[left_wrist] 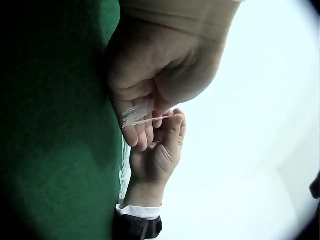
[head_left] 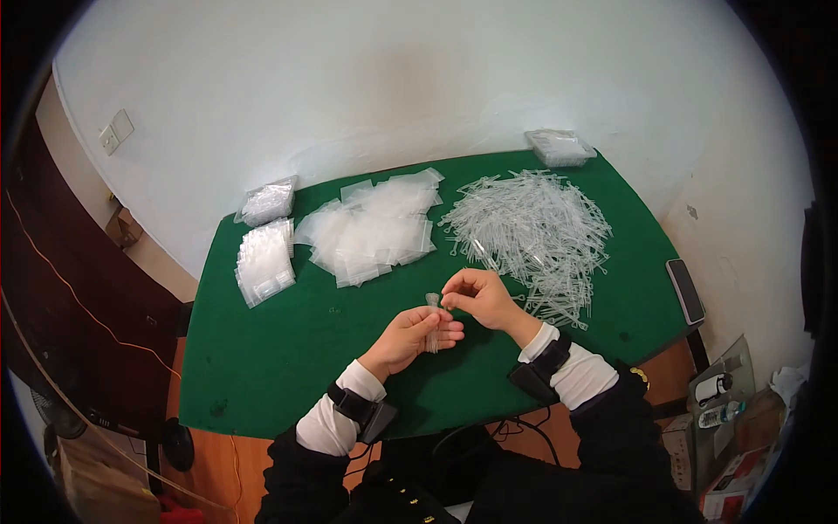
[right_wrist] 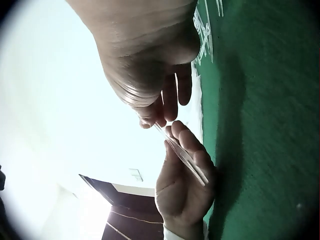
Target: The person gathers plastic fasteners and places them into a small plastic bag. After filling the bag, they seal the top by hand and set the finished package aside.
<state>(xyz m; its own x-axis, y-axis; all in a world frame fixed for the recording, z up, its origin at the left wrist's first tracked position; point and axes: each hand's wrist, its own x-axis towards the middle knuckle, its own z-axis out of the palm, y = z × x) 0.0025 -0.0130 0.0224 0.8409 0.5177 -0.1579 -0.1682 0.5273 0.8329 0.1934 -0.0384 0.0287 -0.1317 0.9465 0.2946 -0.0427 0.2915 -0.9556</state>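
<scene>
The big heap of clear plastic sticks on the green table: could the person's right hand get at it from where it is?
Probably yes. The right hand hovers just beside the heap of clear plastic sticks, with nothing between them on the green table. However, its fingers already pinch one stick.

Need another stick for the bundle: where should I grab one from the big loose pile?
Pinch a stray at the near edge of the stick pile, mid-shaft, from above with the right hand. Sticks there lie flat and separate; the centre is tangled.
</scene>
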